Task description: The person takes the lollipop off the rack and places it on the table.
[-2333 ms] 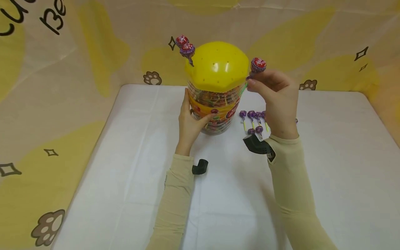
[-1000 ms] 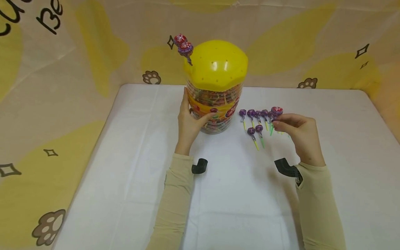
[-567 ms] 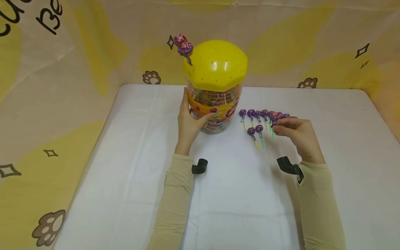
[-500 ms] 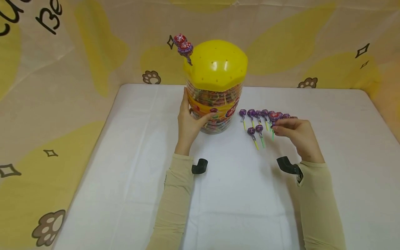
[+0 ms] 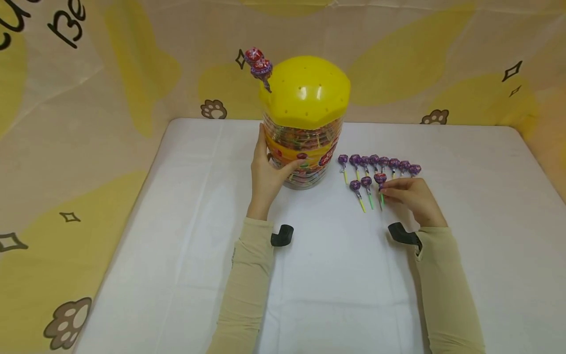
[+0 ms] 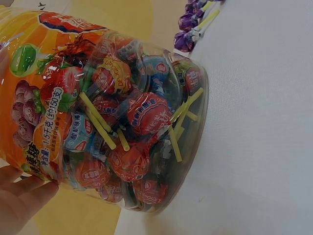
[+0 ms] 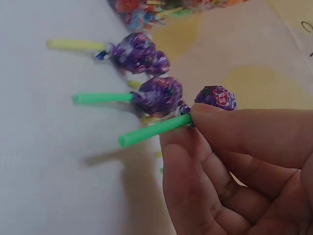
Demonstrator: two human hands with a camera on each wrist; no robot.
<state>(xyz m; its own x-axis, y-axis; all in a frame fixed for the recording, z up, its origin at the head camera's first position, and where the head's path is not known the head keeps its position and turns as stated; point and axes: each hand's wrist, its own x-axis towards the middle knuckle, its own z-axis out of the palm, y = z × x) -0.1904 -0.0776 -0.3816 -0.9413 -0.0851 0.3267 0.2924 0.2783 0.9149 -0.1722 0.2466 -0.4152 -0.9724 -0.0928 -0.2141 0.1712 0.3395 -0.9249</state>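
My left hand (image 5: 267, 182) holds the side of a large clear lollipop jar (image 5: 305, 142) with a domed yellow lid (image 5: 309, 93). Wrapped candies fill the jar in the left wrist view, where a few fingers (image 6: 29, 193) lie against its label. Between thumb and fingertips, my right hand (image 5: 413, 196) pinches a purple-wrapped lollipop (image 5: 380, 178) just below its head; its green stick (image 7: 154, 130) points toward the front. Left of it, two purple lollipops (image 5: 366, 182) lie side by side on the white table. Behind them runs a row of several purple lollipops (image 5: 374, 161).
Two red-and-purple lollipops (image 5: 262, 69) stick out at the lid's left edge. A white cloth covers the table (image 5: 327, 285). A patterned yellow-and-beige backdrop (image 5: 398, 59) rises along its back and sides. Black camera mounts (image 5: 283, 236) jut from both wrists.
My right hand has brought a lollipop from the lid's right edge down to the table, beside the two front ones. The left hand keeps its hold on the jar.
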